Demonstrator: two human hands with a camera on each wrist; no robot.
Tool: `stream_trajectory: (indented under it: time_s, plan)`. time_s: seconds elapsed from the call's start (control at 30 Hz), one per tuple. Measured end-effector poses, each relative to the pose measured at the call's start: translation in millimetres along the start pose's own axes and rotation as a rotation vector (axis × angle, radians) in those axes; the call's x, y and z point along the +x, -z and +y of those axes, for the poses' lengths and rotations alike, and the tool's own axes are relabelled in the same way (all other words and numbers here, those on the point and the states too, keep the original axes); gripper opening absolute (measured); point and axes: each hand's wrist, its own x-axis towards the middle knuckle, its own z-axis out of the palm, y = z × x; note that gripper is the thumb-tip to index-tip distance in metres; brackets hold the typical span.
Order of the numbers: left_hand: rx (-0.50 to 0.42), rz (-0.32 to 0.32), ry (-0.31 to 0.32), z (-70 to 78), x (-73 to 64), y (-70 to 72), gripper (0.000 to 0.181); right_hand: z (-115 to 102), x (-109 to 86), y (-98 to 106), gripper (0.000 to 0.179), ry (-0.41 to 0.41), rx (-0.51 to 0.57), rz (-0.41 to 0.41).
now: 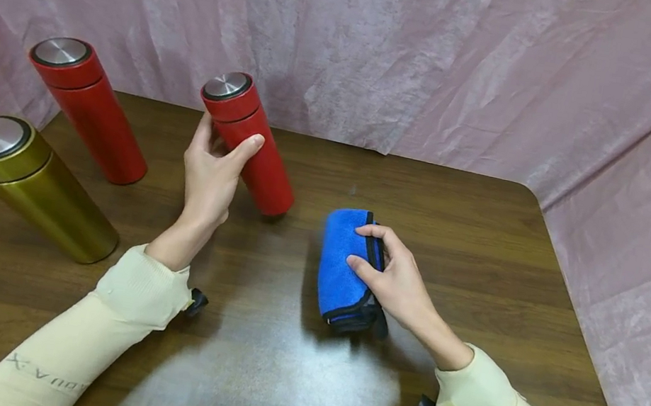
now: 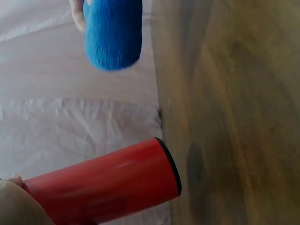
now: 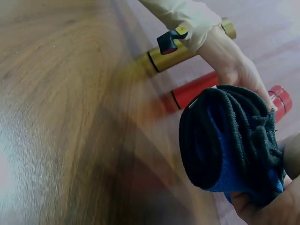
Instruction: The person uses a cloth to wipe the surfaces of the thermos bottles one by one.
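Observation:
A red thermos bottle [image 1: 256,155] with a steel-topped lid is gripped by my left hand [image 1: 210,176], thumb on its near side and fingers behind. In the left wrist view the bottle's base [image 2: 168,166] hangs slightly above the table. My right hand [image 1: 399,280] pinches a rolled-up blue towel [image 1: 342,260] with black edging, thumb and fingers over its right side. Its folded black-edged end [image 3: 201,140] faces the right wrist camera. The towel is held above the table, to the right of the bottle and apart from it.
Another red thermos bottle [image 1: 100,119] stands at the back left. In front of it is a wider gold thermos bottle [image 1: 54,201], left of my left forearm. Pink curtains [image 1: 352,42] hang behind and beside the brown wooden table [image 1: 466,212].

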Motion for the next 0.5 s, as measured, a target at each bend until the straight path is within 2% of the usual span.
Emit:
stream_trajectory:
  time_s: [0.27,0.5]
  plan:
    - [0.108,0.036,-0.022,-14.5,25.5,-13.0,0.065,9.0,2.6,18.6,0.043,-0.019,-0.028,0.045]
    - [0.255,0.004,-0.037,-25.6,37.6,-16.5,0.075,17.5,8.0,32.4,0.043,-0.076,-0.068,0.101]
